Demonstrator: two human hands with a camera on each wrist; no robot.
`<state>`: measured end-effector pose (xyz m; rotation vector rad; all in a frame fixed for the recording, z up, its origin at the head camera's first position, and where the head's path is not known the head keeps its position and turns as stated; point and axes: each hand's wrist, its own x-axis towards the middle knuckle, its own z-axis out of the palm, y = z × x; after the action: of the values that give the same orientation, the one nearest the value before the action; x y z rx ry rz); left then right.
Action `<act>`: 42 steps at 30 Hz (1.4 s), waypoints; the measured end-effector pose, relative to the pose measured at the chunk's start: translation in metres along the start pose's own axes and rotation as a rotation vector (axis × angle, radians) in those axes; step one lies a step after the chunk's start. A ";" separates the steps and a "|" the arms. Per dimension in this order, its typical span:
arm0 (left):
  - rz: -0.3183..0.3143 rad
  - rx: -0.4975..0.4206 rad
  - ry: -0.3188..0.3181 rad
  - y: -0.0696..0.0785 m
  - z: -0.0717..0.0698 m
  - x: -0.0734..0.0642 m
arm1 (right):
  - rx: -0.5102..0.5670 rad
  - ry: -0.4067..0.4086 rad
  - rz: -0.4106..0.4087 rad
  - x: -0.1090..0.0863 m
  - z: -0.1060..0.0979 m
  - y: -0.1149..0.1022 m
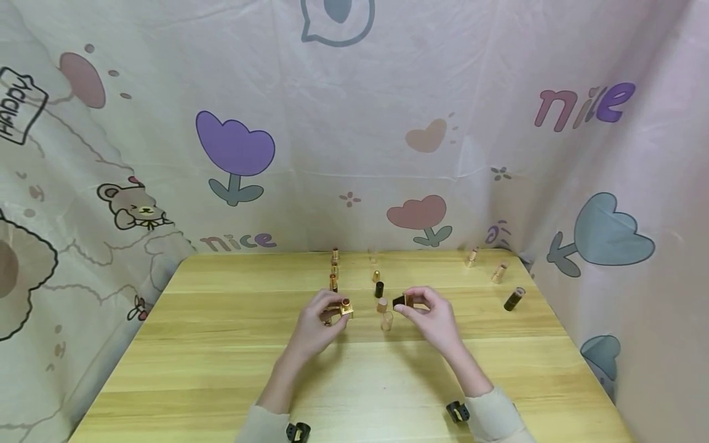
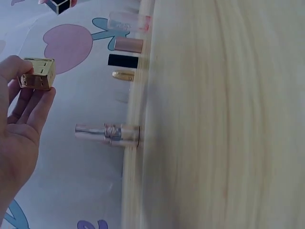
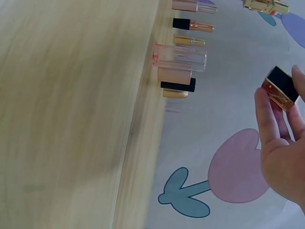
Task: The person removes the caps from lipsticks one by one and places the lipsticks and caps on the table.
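Above the table, my left hand pinches a square gold lipstick between thumb and fingers, its reddish tip upward. The left wrist view shows its shiny gold base. To the right, my right hand holds a black lipstick cap with a gold band; in the right wrist view its black end and gold side show. The lipstick and the cap are apart. Between the hands stand a pink cap and a clear cap. Part of a lipstick behind my left fingers is hidden.
Several uncapped lipsticks stand in a row beyond my left hand. A black cap, a gold cap and a faint clear cap continue the middle row. Three closed-looking lipsticks stand at the table's right. A printed cloth hangs behind.
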<state>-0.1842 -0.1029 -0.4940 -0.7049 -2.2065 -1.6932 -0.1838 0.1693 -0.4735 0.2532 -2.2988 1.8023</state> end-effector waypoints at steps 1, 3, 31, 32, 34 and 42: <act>-0.005 0.010 -0.004 0.000 -0.002 -0.002 | -0.022 -0.013 -0.003 0.000 0.000 0.000; -0.021 0.039 -0.013 0.001 -0.007 -0.005 | -0.056 -0.041 -0.005 0.000 0.001 0.000; -0.225 0.194 -0.281 -0.005 -0.040 -0.023 | -0.436 -0.420 -0.069 -0.001 0.011 0.017; -0.225 0.205 -0.284 -0.005 -0.040 -0.024 | -0.453 -0.430 -0.068 -0.001 0.011 0.018; -0.235 0.227 -0.296 -0.006 -0.042 -0.024 | -0.485 -0.448 -0.061 -0.002 0.011 0.018; -0.270 0.282 -0.345 -0.009 -0.045 -0.026 | -0.551 -0.500 -0.063 -0.002 0.012 0.022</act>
<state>-0.1707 -0.1538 -0.5018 -0.6925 -2.8213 -1.4070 -0.1888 0.1634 -0.4976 0.7309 -2.9671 1.0895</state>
